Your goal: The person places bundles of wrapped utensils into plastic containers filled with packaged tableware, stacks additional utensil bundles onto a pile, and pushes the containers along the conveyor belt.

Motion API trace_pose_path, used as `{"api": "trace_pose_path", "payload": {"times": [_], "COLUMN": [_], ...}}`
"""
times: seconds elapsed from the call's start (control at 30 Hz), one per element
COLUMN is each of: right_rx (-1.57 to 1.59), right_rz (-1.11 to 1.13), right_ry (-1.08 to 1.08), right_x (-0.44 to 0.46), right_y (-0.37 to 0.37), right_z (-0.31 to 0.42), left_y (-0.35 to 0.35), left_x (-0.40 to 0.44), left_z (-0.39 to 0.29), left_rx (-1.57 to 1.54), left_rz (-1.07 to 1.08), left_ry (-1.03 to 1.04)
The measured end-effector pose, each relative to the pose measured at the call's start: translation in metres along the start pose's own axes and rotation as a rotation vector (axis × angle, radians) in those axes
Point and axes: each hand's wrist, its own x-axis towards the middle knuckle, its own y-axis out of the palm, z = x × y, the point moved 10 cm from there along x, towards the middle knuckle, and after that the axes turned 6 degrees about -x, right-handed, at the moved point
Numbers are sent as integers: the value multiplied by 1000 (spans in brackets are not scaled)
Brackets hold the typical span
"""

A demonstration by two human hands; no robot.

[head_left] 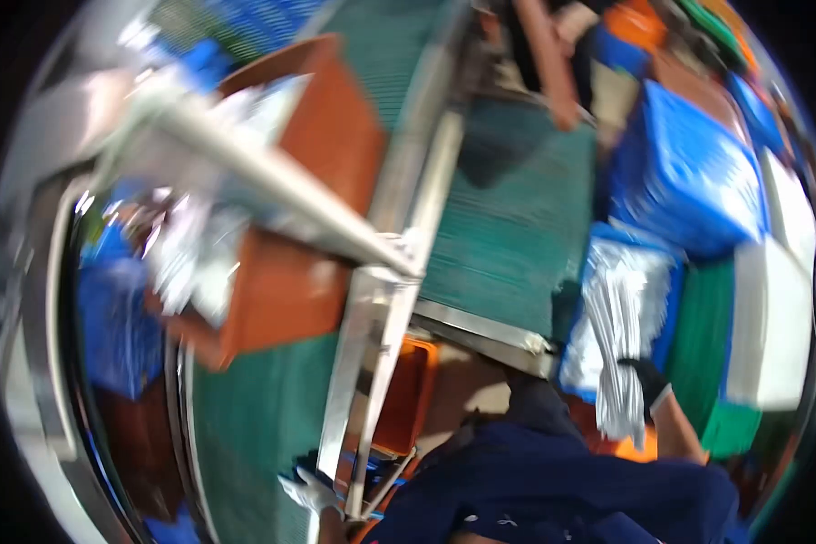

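Observation:
My right hand (pixel 647 383), in a dark glove, closes on a bundle of long silver foil strips (pixel 618 354). The bundle stands over a blue tray (pixel 575 363) lined with shiny silver material, to the right of the short green conveyor (pixel 508 227). My left hand (pixel 312 492), in a pale glove with dark parts, is low at the edge of the longer green belt (pixel 254 426), beside a metal post. Its fingers look stretched out, holding nothing visible, though motion blurs them.
Brown bins (pixel 290 295) with silver packets ride the left belt. A white metal frame (pixel 272 181) crosses above it. Blue wrapped crates (pixel 689 172) and white boxes (pixel 771 326) stack up at right. An orange bin (pixel 406 399) sits below. Another person's arm (pixel 553 68) reaches over the far conveyor end.

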Motion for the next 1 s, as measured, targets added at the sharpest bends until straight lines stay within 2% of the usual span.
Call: {"api": "trace_pose_path", "payload": {"times": [0.03,0.13,0.23,0.27,0.3,0.33,0.37,0.4,0.47,0.53,0.57,0.6,0.63,0.73,0.8,0.83,0.93,1.0], "right_rx": [-202,-437,-588,-674,-728,-786,-744,-734,-736,-754,-705,-633,-566,-594,-653,-661,-928,-1009], "right_rz": [13,350,625,785,871,949,1073,1165,1319,1455,1520,1569,1607,1690,1738,1772,1941,1952], "right_ry": [-74,-290,-375,-480,-559,-632,-572,-614,-661,-616,-596,-527,-443,-710,-946,-936,-1281,-1148], "right_x": [24,21,-38,-49,-74,-109,-137,-157,-177,-179,-220,-226,-229,-280,-325,-339,-386,-424], "right_y": [-11,98,250,265,302,351,385,420,488,522,544,567,590,643,658,670,696,675], "right_z": [5,59,105,121,132,134,131,125,96,67,53,32,6,-24,-33,-39,-75,-102], "left_y": [-5,-7,-7,-45,-52,-60,-60,-57,-37,-64,-64,-87,-80,-151,-179,-188,-242,-279], "left_x": [-10,-9,-5,-35,-50,-58,-73,-85,-105,-144,-142,-130,-120,-90,-85,-84,-86,-125], "left_z": [-7,-14,-3,-33,-39,-51,-71,-91,-130,-196,-211,-217,-209,-174,-141,-121,-72,-50], "left_rx": [-11,-168,-150,-181,-190,-330,-428,-531,-1048,-1286,-1532,-1536,-1693,-1898,-1780,-1649,-1418,-1300], "left_rz": [-26,-40,-99,-147,-200,-231,-189,-65,329,562,640,545,658,537,446,420,56,-132], "left_ry": [40,-39,-12,-11,52,76,180,213,165,299,310,400,259,154,122,67,128,114]}}
